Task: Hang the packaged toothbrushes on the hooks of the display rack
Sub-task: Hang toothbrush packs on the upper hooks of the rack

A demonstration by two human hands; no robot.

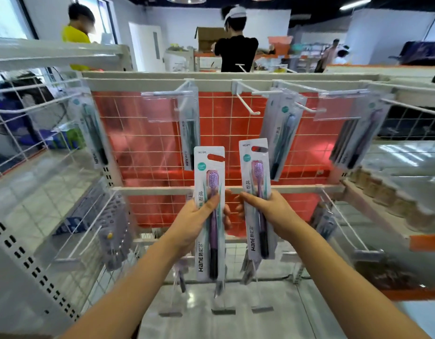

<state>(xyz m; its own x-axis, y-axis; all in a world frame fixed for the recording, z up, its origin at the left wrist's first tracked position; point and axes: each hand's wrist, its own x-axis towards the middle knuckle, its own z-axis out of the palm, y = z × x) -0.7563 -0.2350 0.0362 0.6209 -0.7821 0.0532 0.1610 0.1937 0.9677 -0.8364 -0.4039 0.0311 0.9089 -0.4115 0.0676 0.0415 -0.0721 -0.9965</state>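
Note:
My left hand [199,216] grips a packaged purple toothbrush [210,182] upright in front of the rack's red wire grid [150,148]. My right hand [268,211] holds a second purple toothbrush pack [255,172] beside it, tilted slightly left. Both packs have a hang slot at the top. Above them a bare white hook [248,104] juts from the top rail [211,81]. Neighbouring hooks carry hanging packs: one left of centre [189,128], one right of centre [280,133], a group at far right [353,140] and one at far left [91,133].
A lower rail [297,189] holds more hooks with packs and clear price tags [223,311] sticking out toward me. White perforated shelf uprights [28,253] stand at left, shelves with goods at right. Two people stand behind the rack, others farther back.

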